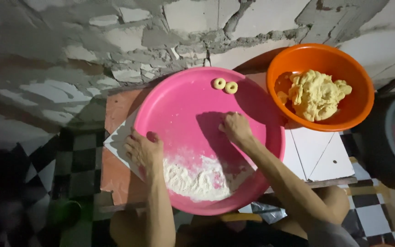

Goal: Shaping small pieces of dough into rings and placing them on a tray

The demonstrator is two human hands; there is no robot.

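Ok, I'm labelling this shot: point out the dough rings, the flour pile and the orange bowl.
dough rings (pixel 225 85), head view, between the pair.
flour pile (pixel 197 179), head view, its middle.
orange bowl (pixel 362 107), head view, bare inner wall.

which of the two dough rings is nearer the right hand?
The right-side ring, near the pink basin's far rim. It lies almost straight above the right hand; the other ring touches it on the left, slightly farther away.

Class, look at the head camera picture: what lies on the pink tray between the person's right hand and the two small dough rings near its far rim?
Nothing: between the right hand and the two small pale dough rings, the round pink plastic tray shows only bare pink surface, in the head view.
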